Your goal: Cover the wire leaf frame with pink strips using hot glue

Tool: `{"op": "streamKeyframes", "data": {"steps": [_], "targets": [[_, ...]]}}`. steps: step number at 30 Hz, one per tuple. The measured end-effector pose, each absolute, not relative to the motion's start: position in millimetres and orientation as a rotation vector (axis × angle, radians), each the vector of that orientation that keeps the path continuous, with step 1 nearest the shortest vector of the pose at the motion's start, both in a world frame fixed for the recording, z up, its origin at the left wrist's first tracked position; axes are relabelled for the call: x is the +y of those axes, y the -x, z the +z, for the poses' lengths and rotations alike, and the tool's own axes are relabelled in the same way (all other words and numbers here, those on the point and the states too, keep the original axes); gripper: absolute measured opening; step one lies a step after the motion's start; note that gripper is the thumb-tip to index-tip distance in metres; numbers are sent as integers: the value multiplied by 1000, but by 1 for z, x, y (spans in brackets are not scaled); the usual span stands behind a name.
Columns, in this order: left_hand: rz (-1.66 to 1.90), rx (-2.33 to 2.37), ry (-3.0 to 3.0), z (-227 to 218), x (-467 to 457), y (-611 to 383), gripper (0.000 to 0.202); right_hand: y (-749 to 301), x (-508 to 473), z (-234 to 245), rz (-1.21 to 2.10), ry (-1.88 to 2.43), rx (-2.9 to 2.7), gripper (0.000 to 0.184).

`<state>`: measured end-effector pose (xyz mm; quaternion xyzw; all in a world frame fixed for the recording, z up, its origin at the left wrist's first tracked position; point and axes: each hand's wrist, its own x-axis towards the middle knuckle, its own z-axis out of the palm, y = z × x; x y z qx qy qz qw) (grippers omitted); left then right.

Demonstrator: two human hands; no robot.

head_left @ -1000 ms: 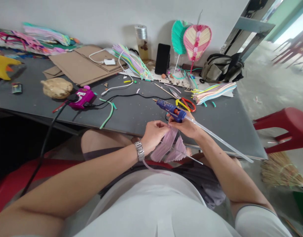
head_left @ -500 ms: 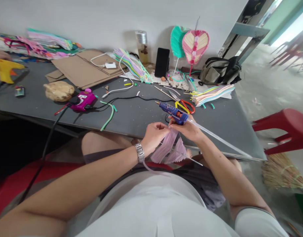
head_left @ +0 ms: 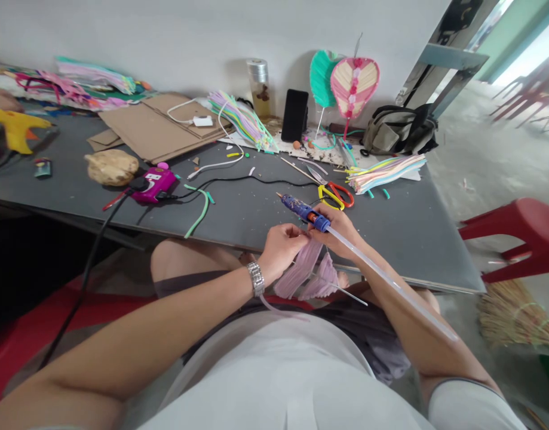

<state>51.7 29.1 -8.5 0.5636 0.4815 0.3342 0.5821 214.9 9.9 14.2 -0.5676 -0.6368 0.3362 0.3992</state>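
Just off the table's front edge, my left hand (head_left: 283,246) pinches the top of a pale purple piece made of pipe cleaners (head_left: 303,269), with thin rods through it. A loose purple strand trails below my left wrist. My right hand (head_left: 334,230) is wrapped round a blue hot glue gun (head_left: 300,209), its nozzle pointing up and left over the table. From the gun's back a long clear glue stick (head_left: 390,280) runs down along my right forearm. My right fingertips come close to the purple piece; whether they grip it is hidden.
Scissors (head_left: 334,194) lie beyond my right hand, beside a pastel pipe-cleaner bundle (head_left: 386,173). A magenta power adapter (head_left: 154,184) with black cords sits left. Behind stand a phone (head_left: 294,115), a bottle (head_left: 258,89) and two leaf-shaped fans (head_left: 355,86). A yellow glue gun (head_left: 18,128) is at far left.
The blue glue gun has shifted slightly left and down in my right hand, and its glue stick now slants more steeply across my forearm. My left hand keeps its pinch.
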Motion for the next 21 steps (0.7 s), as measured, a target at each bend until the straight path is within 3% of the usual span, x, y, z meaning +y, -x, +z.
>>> {"op": "streamKeyframes", "data": {"steps": [7, 15, 21], "targets": [[759, 1094, -1250, -9, 30, -53, 20, -211, 12, 10, 798, 1511, -1604, 17], [636, 1207, -1189, 3, 23, -56, 1, -211, 8, 13, 722, 1657, -1518, 23], [598, 1281, -1139, -8, 31, -54, 12, -214, 19, 3, 762, 1672, -1509, 20]]}}
